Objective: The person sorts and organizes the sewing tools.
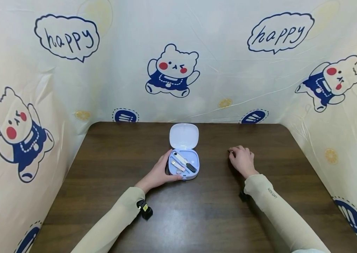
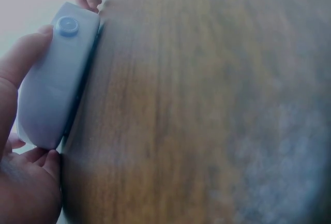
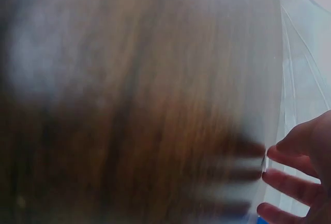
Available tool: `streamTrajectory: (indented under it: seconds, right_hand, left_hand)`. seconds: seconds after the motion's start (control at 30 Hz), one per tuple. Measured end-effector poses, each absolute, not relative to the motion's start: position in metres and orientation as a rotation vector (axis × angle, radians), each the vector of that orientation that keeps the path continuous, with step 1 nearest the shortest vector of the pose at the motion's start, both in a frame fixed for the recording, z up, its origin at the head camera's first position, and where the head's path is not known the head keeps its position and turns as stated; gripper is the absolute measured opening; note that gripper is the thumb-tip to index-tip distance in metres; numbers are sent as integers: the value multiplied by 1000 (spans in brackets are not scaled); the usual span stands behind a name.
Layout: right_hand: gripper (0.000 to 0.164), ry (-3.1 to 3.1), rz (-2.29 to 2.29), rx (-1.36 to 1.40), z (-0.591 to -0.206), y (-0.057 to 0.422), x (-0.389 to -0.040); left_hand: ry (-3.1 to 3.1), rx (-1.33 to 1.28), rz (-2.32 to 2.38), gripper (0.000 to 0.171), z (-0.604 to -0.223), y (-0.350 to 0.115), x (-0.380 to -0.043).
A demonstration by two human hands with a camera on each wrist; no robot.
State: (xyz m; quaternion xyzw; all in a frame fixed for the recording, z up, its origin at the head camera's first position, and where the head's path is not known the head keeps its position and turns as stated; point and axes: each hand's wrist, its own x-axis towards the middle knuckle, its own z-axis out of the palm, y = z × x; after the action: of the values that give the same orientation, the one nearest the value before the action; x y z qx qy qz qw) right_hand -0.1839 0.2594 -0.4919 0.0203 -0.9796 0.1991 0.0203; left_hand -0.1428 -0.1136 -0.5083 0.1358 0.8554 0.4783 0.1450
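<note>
A light-blue plastic case [image 1: 192, 176] stands on the table with its clear lid [image 1: 184, 136] raised at the back. Inside lie a slim white-and-black tool [image 1: 185, 162], a small whitish piece [image 1: 177, 166] and a tiny ring-like thing [image 1: 178, 172]. My left hand [image 1: 159, 173] grips the case from the left, thumb along its front and fingers at its side. The left wrist view shows the thumb beside the round front button [image 2: 68, 26]. Off to the right, my right hand [image 1: 242, 161] pinches a small thin object [image 3: 265, 159] at the tabletop; its kind is too small to tell.
The dark brown wooden table [image 1: 108, 151] reaches back to a pale printed cloth [image 1: 219, 77], which also hangs along both sides. A small black camera [image 1: 146, 212] is strapped at the left wrist, and another dark device [image 1: 243, 195] shows beneath the right wrist.
</note>
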Motion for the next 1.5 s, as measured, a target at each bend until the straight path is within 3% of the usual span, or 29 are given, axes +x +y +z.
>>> streamTrajectory:
  seconds: [0.87,1.5]
  right_hand:
    - [24,-3018,733,-228,-488,270,-197]
    - [22,-3045,778,-245,-490,274,-200]
  left_hand:
    - [2462,381,1375,125,-509,-113,-146]
    - [2466,381,1367,124,-510,-114,-145]
